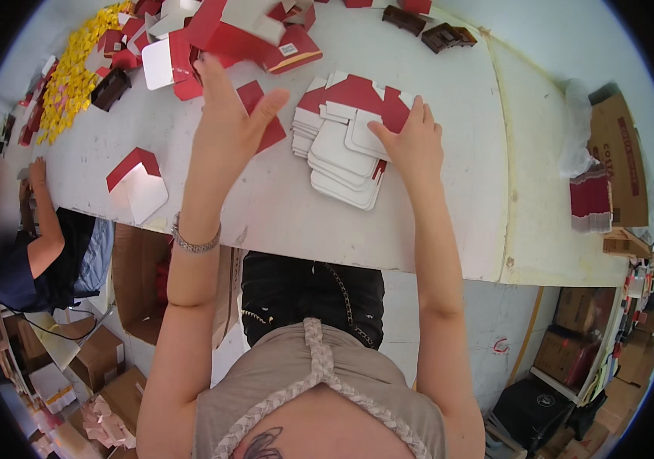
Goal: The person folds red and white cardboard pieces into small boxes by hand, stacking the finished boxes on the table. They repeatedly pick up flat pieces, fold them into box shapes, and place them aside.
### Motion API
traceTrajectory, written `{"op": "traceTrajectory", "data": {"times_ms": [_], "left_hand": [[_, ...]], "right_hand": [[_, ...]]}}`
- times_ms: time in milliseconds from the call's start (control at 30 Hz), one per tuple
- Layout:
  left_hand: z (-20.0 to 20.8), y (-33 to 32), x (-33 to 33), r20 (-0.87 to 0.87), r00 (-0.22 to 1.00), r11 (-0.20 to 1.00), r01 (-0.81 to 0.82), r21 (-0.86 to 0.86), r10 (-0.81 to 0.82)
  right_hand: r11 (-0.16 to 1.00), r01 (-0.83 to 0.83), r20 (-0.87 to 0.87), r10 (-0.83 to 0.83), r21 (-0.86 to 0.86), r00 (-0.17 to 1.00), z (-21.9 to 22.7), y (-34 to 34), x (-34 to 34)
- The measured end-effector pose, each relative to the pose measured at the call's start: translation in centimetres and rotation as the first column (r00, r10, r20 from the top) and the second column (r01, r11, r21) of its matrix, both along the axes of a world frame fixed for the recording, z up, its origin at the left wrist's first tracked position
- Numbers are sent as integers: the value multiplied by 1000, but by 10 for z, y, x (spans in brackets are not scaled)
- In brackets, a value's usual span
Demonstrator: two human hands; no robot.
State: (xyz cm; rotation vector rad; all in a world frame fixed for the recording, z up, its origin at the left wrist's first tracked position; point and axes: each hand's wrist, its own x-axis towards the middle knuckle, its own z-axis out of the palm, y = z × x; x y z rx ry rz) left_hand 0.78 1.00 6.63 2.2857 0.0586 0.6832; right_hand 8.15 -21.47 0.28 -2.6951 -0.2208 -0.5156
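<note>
Stack of flat red-and-white carton blanks (342, 157), one: lying on the white worktop (465, 176), in front of the wearer. Right hand (414, 144): reaching over the stack's right edge, thumb and fingers spreading apart; whether it is gripping a blank, cannot tell. Left hand (227, 118): opening wide, thumb standing away, hovering near a red carton piece (272, 136). Red cartons (227, 34), assorted: heaping beyond it. Yellow packets (74, 76), many: spreading at far left.
</note>
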Motion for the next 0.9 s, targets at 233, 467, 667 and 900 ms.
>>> {"op": "traceTrajectory", "data": {"times_ms": [233, 467, 667, 900], "left_hand": [[-44, -44, -30, 31, 954, 849, 280, -448, -299], [-18, -51, -43, -7, 881, 263, 133, -956, -473], [-16, -54, -81, 56, 890, 701, 394, -595, -452], [-24, -48, -101, 169, 745, 215, 389, -896, -645]], "right_hand": [[794, -3, -126, 101, 609, 987, -23, -35, 1], [569, -233, 6, 372, 789, 928, 27, -37, -102], [784, -455, 111, 454, 423, 884, 42, -23, -112], [531, -313, 1, 507, 787, 862, 13, -2, -131]]}}
